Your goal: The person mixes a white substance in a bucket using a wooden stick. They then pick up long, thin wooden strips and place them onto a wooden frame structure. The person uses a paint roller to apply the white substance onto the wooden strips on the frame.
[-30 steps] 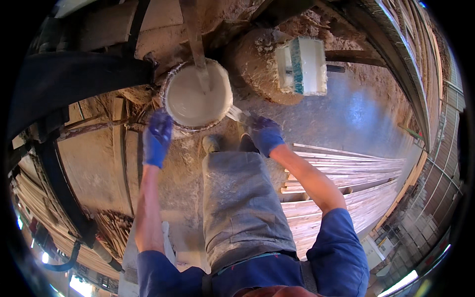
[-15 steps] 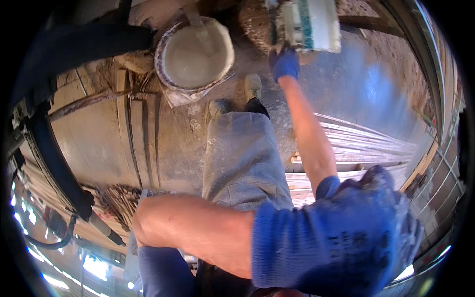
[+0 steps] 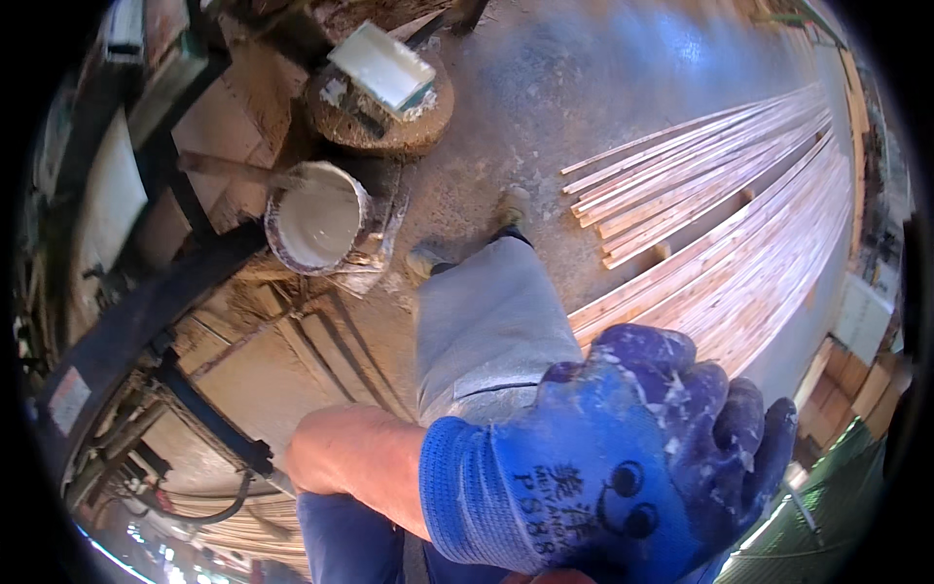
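My left hand [image 3: 623, 467], in a blue knit glove with a purple coated palm side, is large in the foreground at the lower right. Its forearm crosses in front of me from the left. The fingers are bent and drawn together, with whitish smears on them; whatever they may hold is hidden. My right hand does not show. Far off at the left stands a round bucket [image 3: 362, 204] of pale, creamy liquid, a flat stick [image 3: 229, 168] leaning over its rim. Beyond it, a pale box-shaped tray [image 3: 381, 66] with a green edge rests on a round, crusted block [image 3: 428, 112].
Long, narrow wooden strips [image 3: 720, 263] lie in rows on the right. Dark machine framework [image 3: 146, 302] fills the left side. My shoes [image 3: 514, 206] stand on a stained concrete floor [image 3: 506, 127]. Brown boxes [image 3: 846, 384] sit at the right edge.
The view has turned right, bringing more wooden strips in. My right hand, earlier reaching to the pale tray, is out of sight. The tray now rests on the round block.
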Demonstrator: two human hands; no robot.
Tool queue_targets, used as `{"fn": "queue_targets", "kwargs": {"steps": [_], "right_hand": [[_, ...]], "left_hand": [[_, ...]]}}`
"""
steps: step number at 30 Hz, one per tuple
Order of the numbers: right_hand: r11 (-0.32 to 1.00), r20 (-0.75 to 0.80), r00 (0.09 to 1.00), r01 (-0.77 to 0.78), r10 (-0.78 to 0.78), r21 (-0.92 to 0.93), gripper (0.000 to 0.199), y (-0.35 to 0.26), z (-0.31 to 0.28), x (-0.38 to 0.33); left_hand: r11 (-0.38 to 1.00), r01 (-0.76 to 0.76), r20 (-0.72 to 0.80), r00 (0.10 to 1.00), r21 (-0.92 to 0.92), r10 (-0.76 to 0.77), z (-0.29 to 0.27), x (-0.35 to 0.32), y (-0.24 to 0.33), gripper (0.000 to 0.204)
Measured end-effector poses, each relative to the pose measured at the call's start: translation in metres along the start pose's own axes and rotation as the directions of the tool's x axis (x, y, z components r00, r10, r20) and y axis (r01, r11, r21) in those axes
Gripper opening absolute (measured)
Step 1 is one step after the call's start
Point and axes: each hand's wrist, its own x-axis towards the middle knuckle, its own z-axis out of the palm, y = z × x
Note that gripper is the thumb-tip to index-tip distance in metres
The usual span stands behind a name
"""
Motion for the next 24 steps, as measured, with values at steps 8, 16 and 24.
{"fn": "queue_targets", "kwargs": {"steps": [8,16,24], "right_hand": [[0.665,0.174,0.776,0.614,-0.606,-0.424,0.021,0.046,0.027,0.066],[0.488,0.142,0.983,-0.068,-0.118,0.87,0.014,-0.003,-0.109,-0.006],[0.231,0.169,0.985,-0.162,-0.013,0.96,0.018,0.0,-0.138,-0.015]], "left_hand": [[0.862,0.018,0.117,0.989,0.507,-0.089,0.085,0.109,0.016,0.041],[0.714,0.205,0.098,0.929,0.669,-0.358,0.103,0.181,-0.062,0.036],[0.632,0.489,0.123,0.725,0.601,-0.678,0.096,0.197,-0.285,0.031]]}}
